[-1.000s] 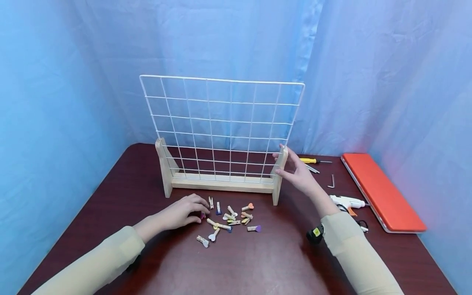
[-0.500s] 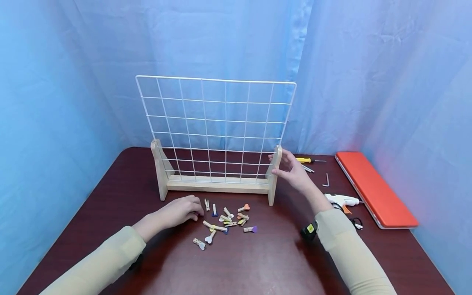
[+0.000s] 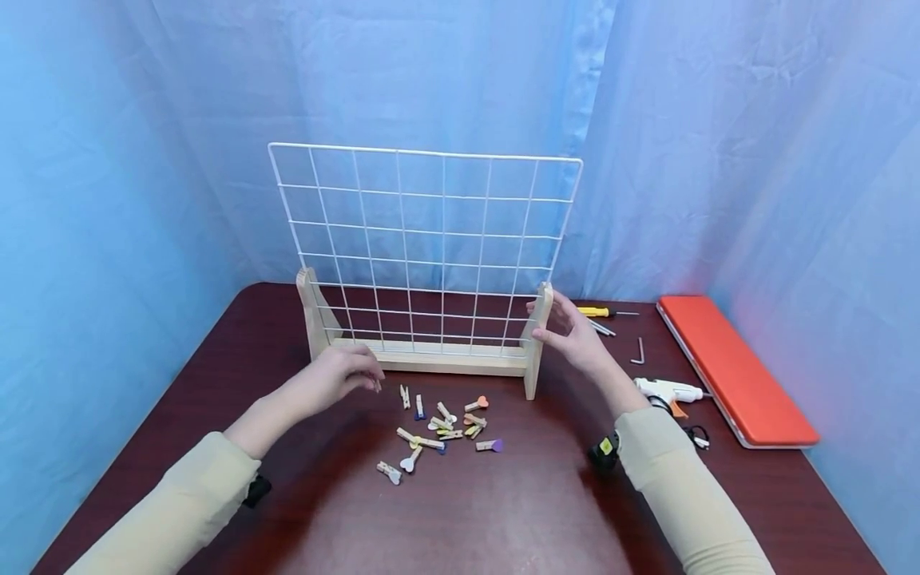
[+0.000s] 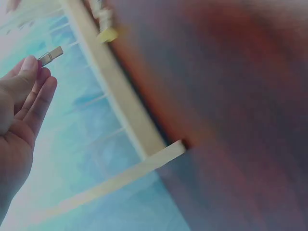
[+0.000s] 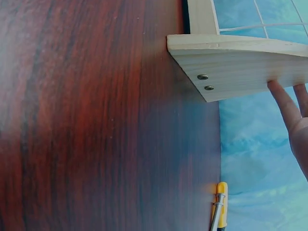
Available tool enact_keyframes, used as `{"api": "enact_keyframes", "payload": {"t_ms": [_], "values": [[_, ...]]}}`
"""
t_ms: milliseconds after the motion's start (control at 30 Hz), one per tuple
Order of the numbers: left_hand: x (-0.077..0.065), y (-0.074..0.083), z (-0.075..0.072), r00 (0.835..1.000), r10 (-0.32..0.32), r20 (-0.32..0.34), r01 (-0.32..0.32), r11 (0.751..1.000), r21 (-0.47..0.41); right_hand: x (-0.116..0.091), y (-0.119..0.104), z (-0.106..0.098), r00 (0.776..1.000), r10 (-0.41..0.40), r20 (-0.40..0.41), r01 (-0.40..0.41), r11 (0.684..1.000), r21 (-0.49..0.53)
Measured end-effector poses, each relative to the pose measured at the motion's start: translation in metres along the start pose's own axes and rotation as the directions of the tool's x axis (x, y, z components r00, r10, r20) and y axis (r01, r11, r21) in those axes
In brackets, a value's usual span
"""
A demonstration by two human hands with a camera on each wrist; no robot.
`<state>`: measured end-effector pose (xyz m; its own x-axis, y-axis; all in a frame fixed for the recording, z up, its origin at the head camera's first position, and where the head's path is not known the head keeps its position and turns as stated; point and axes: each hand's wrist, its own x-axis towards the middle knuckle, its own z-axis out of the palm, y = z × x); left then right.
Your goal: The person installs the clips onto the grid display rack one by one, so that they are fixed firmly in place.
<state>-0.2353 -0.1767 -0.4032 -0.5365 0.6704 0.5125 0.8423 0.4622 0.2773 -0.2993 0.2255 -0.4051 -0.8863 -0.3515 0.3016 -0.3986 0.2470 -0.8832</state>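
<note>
A small wooden clothespin (image 4: 51,56) is pinched between thumb and fingers of my left hand (image 3: 332,379), which hovers before the left part of the rack; its decorated end is hidden by the fingers. The rack has a white wire grid (image 3: 424,200) standing in a wooden stand (image 3: 431,363). My right hand (image 3: 578,335) grips the stand's right side piece (image 5: 240,62), thumb on one side and fingertips showing past its edge. On the table in front lie several clothespins (image 3: 430,442) with coloured hearts: white, yellow, blue, orange and purple.
To the right lie a yellow screwdriver (image 3: 595,312), a hex key (image 3: 640,352), a white glue gun (image 3: 668,390) and a flat red case (image 3: 736,367). Blue curtains (image 3: 431,72) surround the dark wooden table (image 3: 460,527).
My left hand has taken a clothespin from the pile's left side, then risen and moved toward the rack. My right hand stays at the stand's right side piece.
</note>
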Motion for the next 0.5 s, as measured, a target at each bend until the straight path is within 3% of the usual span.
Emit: {"api": "enact_keyframes", "payload": {"t_ms": [67,133,233,367,500], "values": [[0.003,0.000,-0.014,0.997,-0.037,-0.071,0.036,0.999,-0.010,0.001,0.008,0.000,1.000,0.003,-0.005,-0.003,1.000,-0.006],[0.004,0.001,-0.030,0.983,-0.114,-0.140,0.111,0.993,-0.034,0.002,0.016,0.000,1.000,0.001,-0.013,-0.001,1.000,-0.007],[0.005,0.000,-0.053,0.936,-0.255,-0.243,0.245,0.967,-0.072,0.001,0.021,0.000,1.000,-0.018,-0.022,0.019,1.000,0.024],[0.004,-0.003,-0.082,0.839,-0.408,-0.360,0.384,0.913,-0.141,-0.002,0.014,0.003,0.999,-0.042,-0.022,0.044,0.993,0.107],[0.006,-0.004,-0.105,0.710,-0.548,-0.441,0.453,0.836,-0.310,-0.006,0.002,0.004,0.999,-0.043,-0.030,0.047,0.992,0.115]]}}
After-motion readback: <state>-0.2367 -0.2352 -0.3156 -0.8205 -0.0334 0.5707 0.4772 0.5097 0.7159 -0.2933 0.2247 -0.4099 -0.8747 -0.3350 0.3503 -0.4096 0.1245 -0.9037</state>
